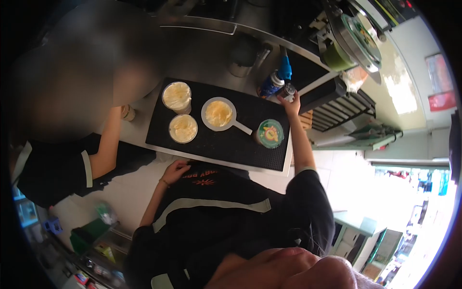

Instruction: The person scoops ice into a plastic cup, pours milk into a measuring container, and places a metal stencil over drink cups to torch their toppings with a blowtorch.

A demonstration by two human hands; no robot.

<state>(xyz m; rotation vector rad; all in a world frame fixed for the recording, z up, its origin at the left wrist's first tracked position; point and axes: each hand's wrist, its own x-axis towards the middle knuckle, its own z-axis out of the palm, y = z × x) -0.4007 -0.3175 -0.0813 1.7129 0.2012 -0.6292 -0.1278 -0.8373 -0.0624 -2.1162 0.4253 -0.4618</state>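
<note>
My right hand (pixel 290 103) reaches to the mat's far right corner, its fingers closed around a small jar with a silvery top (pixel 289 90). Beside that jar stands a blue gas can (pixel 272 85) with a blue torch head (pixel 285 67). My left hand (pixel 176 171) is low by my dark apron, below the mat's front edge, holding nothing, its fingers loosely extended. On the black mat (pixel 211 147) are two cups topped with pale cream (pixel 177 96) (pixel 183 128). A white round-topped piece with a handle (pixel 242 127) bears yellowish cream. A cup with a printed green lid (pixel 270 134) stands at right.
Another person's arm (pixel 109 139) comes in at left, near a small cup (pixel 128 113). Behind the mat stands a metal pitcher (pixel 242 60). A machine holding a green-topped cup (pixel 358 36) is at upper right, above a dark rack (pixel 344 111).
</note>
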